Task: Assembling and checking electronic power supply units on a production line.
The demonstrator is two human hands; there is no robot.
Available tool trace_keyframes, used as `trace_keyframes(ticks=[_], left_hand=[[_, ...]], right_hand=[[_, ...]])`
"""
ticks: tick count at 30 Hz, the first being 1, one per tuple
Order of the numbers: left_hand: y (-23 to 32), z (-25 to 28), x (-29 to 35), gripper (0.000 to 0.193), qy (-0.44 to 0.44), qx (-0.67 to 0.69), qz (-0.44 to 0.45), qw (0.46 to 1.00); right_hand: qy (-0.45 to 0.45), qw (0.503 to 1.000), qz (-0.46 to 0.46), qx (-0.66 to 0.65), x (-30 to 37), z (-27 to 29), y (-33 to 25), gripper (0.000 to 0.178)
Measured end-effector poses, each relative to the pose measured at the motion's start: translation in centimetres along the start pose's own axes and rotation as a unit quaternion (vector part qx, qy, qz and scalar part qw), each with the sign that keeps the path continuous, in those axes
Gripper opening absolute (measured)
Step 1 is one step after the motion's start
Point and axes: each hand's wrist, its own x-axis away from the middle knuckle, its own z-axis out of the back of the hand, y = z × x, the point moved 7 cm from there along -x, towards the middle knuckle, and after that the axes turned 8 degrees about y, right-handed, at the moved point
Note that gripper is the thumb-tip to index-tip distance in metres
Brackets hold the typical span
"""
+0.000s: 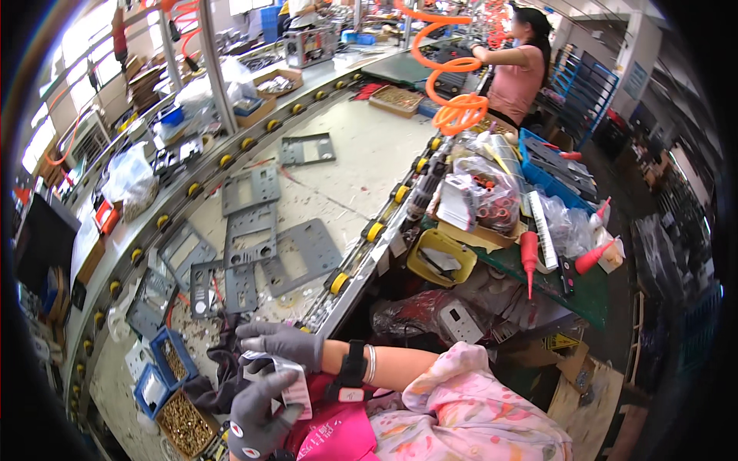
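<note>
Both my hands wear grey gloves and are close together at the lower middle. My left hand (pixel 261 415) has its fingers curled round a small white printed sheet (pixel 297 396) with a glossy, clear-looking upper edge. My right hand (pixel 284 343) reaches in from the right just above, its fingers bent over at the sheet's top edge. Whether its fingertips pinch the sheet is hard to see. Dark crumpled cloth (pixel 211 393) lies just left of my hands. Beyond them, several grey metal panels (pixel 307 257) with cut-outs are spread over the pale worktop (pixel 346 177).
Blue bins (pixel 173 357) and a box of brass-coloured small parts (pixel 184 424) stand at the left. Roller rails (pixel 338 283) border the worktop. On the right are a yellow tub (pixel 442 257), red-tipped bottles (pixel 529 257) and a coiled orange hose (pixel 460 114). A co-worker (pixel 519 73) stands at the far right.
</note>
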Motion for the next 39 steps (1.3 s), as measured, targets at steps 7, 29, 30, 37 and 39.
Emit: trace_keyframes(ticks=[7,29,30,37,39], left_hand=[[6.2,-4.3,0.1,0.047,-0.204,-0.094,-0.159,0.961],[2.5,-6.7,0.6,0.044,-0.106,0.029,0.04,0.993],[2.6,-6.7,0.6,0.044,-0.102,0.026,0.038,0.994],[2.7,-6.1,1.1,0.042,-0.086,0.019,0.056,0.995],[2.9,-6.1,1.3,0.043,-0.076,0.022,0.06,0.995]], right_hand=[[-0.003,0.9,0.36,0.245,8.3,0.9,-8.9,0.051],[0.665,0.398,-0.004,0.632,54.5,33.9,-19.1,0.036],[0.674,0.404,-0.006,0.619,54.5,34.3,-19.0,0.038],[0.733,0.24,-0.011,0.636,53.0,27.5,-20.7,0.034],[0.685,0.251,0.119,0.673,51.0,24.9,-21.4,0.029]])
